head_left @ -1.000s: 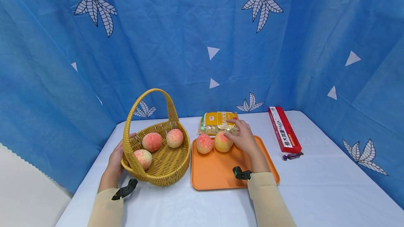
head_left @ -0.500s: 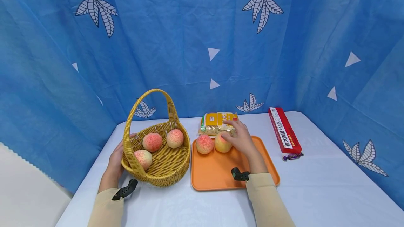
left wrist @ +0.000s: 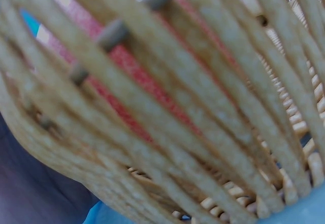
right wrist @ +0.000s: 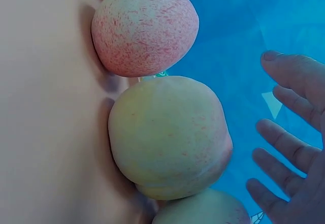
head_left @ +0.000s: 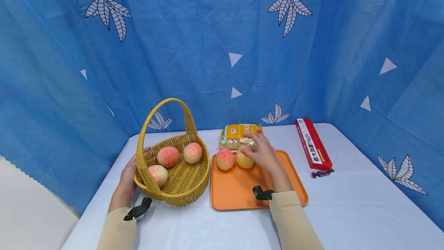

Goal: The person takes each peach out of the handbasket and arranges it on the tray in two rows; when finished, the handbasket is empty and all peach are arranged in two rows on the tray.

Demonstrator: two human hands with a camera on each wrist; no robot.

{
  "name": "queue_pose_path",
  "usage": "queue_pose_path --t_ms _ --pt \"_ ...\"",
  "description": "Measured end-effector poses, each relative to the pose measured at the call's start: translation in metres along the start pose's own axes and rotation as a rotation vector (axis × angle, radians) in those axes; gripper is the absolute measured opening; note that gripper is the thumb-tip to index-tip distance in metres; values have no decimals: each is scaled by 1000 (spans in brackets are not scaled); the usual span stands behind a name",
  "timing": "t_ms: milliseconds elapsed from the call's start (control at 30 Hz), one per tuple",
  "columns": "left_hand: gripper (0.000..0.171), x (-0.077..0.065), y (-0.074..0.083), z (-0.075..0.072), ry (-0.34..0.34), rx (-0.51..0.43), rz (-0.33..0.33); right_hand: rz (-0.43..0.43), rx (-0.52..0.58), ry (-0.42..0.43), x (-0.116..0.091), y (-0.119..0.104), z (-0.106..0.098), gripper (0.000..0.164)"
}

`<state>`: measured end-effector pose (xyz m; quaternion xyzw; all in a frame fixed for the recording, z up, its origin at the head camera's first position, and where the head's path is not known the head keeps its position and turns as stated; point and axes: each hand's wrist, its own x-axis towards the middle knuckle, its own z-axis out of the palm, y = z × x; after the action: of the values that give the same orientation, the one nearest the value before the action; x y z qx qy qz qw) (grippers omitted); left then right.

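Note:
In the head view my left hand [head_left: 127, 176] rests against the outer left side of a yellow wicker basket [head_left: 190, 178]; most of its fingers are hidden behind the handle and wall. Inside the basket lie three peaches, one of them a redder peach [head_left: 168, 156]. Above the orange tray [head_left: 236, 194] is my right hand [head_left: 265, 155], fingers spread, beside a yellow peach [head_left: 244, 160]. The right wrist view shows a gap between that hand and the yellow peach [right wrist: 170, 137]. A speckled pink peach [head_left: 225, 159] sits to its left, and another peach [right wrist: 203, 209] is partly visible.
Behind the tray lies a yellow food packet [head_left: 239, 136]. To the right are a red pasta box [head_left: 313, 144] and a purple-wrapped candy [head_left: 322, 173]. A blue curtain [head_left: 215, 68] hangs behind the white-covered table [head_left: 360, 211].
My right hand has shifted slightly left over the yellow peach, and a bit of pink now shows behind the hand. The left hand, basket and peaches look unmoved.

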<state>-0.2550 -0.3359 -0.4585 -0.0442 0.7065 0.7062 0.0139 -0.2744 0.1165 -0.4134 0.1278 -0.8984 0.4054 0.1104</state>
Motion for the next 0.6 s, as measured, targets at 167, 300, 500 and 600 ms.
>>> queue_pose_path --t_ms 167,300,500,600 --pt "53 0 1 1 22 9 -18 -16 -3 -1 0 0 1 53" --pt "52 -1 2 1 25 8 -23 -17 -8 2 0 -2 3 51" --pt "51 0 1 2 32 15 -16 -14 -26 -12 1 -4 6 51" --pt "51 -1 0 3 37 23 -11 -12 -32 -13 1 -5 8 50"
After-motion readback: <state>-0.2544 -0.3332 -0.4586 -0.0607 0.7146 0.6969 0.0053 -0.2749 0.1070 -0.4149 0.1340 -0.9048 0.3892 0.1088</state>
